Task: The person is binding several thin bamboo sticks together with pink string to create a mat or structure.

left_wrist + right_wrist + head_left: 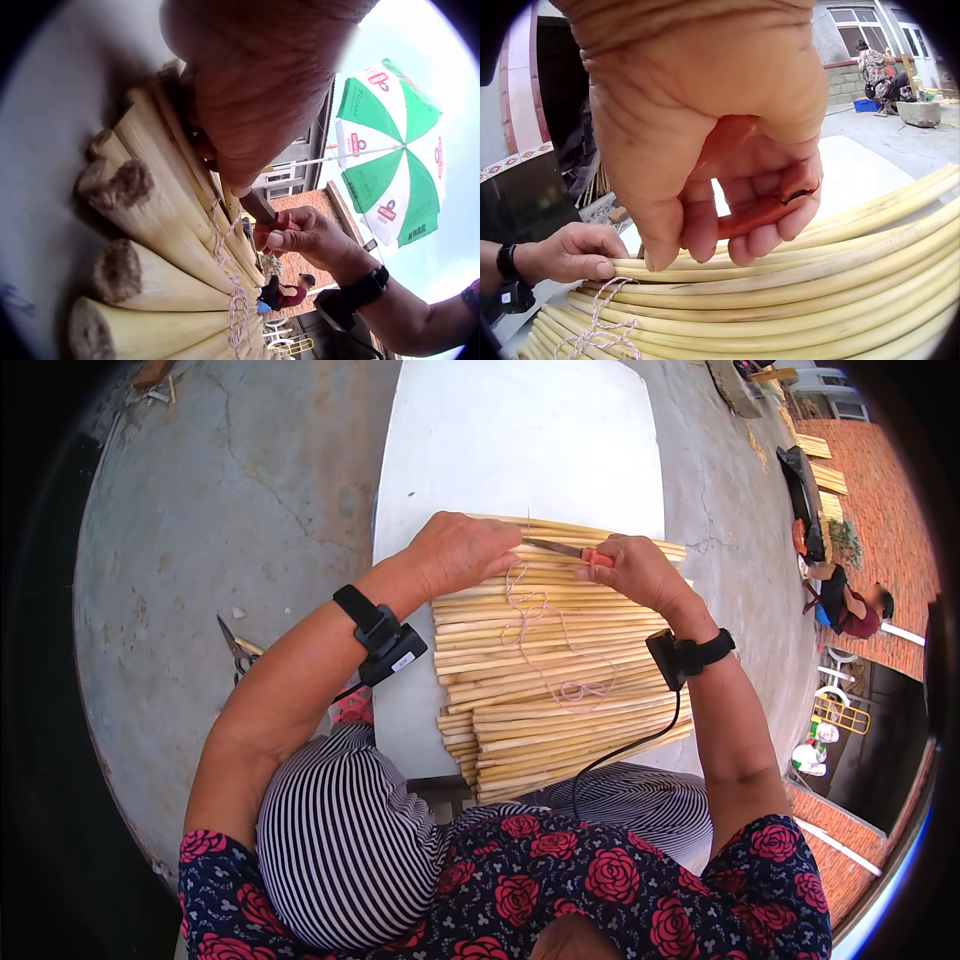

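A mat of pale yellow stalks point(570, 735) lies side by side across the white board, with cut pithy ends facing the left wrist camera. My left hand point(462, 550) grips the outermost stalks at their left end, its thumb lying along them in the right wrist view. In my right hand point(640, 572) are red-handled scissors point(761, 217), fingers curled through and around the handles. Their dark blade points left towards the left fingertips, just over the stalks. Loose pink-and-white twine point(238, 300) crosses the stalks and trails in loops over the mat.
The white board point(520, 440) extends beyond the mat. Dark-handled shears point(238, 650) lie on the concrete floor at left. A seated person point(858, 612) is off to the right by a brick wall. A green-and-white umbrella point(405, 146) stands behind.
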Demonstrator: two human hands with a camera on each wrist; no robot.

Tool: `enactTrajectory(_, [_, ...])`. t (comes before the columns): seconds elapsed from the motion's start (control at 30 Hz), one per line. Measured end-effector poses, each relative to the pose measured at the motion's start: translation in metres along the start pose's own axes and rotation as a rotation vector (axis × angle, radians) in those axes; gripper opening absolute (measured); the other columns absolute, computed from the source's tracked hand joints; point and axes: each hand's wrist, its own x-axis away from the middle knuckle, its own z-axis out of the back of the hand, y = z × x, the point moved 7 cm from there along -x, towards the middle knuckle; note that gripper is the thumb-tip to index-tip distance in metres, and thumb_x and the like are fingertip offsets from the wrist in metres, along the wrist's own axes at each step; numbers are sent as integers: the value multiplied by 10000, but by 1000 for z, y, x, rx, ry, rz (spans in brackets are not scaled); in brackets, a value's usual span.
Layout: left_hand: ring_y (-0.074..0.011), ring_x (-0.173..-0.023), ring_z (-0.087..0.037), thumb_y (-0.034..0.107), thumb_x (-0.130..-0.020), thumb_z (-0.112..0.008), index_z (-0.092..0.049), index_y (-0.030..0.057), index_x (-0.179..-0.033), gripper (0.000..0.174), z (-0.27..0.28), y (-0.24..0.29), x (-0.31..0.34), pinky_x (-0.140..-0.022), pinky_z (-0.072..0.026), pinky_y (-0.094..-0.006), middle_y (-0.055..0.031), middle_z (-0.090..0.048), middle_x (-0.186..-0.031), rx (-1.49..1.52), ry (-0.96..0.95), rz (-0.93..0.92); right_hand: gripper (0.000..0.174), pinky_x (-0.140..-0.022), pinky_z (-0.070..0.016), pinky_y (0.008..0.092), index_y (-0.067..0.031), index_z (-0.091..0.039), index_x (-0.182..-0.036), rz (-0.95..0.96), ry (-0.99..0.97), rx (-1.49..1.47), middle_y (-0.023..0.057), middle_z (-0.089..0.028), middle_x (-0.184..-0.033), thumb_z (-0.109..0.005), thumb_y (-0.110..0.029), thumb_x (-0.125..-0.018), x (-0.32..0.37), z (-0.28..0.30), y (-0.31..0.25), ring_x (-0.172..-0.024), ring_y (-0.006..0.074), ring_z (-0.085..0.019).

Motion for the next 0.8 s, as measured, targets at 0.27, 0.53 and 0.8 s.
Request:
enactTrajectory(0.27, [-266, -758, -634, 331, -909, -589, -541, 123, -844, 223, 1, 0, 0, -622, -501, -410, -36, -634, -789, 18, -9, 5, 396, -612, -432, 275, 32, -672, -888, -126, 158, -342, 3, -552, -669, -743, -356, -847, 3, -21, 16, -657, 89, -472])
enactTrajectory(0.53, [-262, -727, -630, 345, -922, -564, -542, 130, -839, 232, -6, 14, 3, -601, -501, -401, -31, -621, -770, 12, 9, -31, 453, -577, -448, 319, -23, -640, -746, -107, 312, -272, 58, -584, -627, -702, -461, -847, -10, 51, 12, -587, 151, -523])
enactTrajectory(0.8, [-264, -751, -630, 330, -917, -570, -540, 110, -849, 233, -6, 16, 5, -622, -509, -395, -51, -620, -794, -12, 44, -27, 306, -826, -496, 427, -51, -704, -940, 28, 478, 181, 141, -634, -1014, -638, -344, -881, -25, 11, 21, -953, 311, -607])
